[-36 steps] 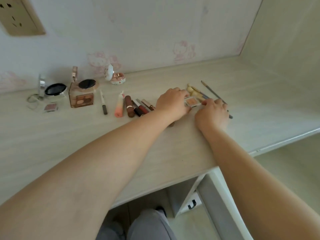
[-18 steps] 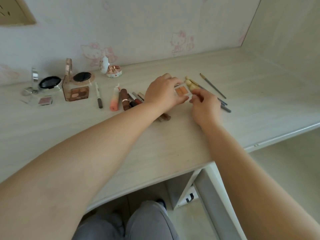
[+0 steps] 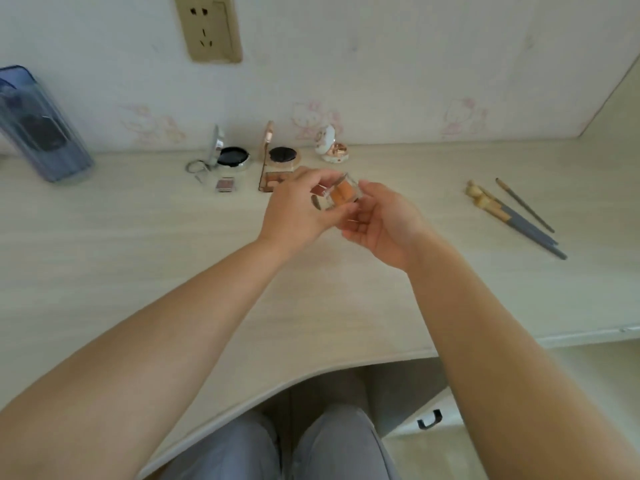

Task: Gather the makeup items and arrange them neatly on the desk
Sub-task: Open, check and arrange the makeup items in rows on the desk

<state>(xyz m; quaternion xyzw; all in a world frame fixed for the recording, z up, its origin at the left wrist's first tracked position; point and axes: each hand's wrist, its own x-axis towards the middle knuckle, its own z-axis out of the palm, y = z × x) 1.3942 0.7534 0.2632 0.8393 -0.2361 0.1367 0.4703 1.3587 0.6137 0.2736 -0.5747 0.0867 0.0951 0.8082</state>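
Along the back of the desk (image 3: 138,271), against the wall, two open compacts (image 3: 232,156) stand side by side, a small jar (image 3: 335,154) to their right. The brushes (image 3: 512,216) lie far right, the water bottle (image 3: 41,129) far left.

I see a clear glossy plastic case (image 3: 341,195) with matt orange powder, a pale matt wood-grain surface (image 3: 145,258), shiny rose-gold metal compact lid (image 3: 268,140), translucent blue plastic container (image 3: 41,129).

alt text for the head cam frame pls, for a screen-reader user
Both hands, left hand and right hand, hold a small clear case with orange powder above a pale wooden desk. Open compacts stand by the wall behind; makeup brushes lie to the right, and a blue translucent container stands far left.
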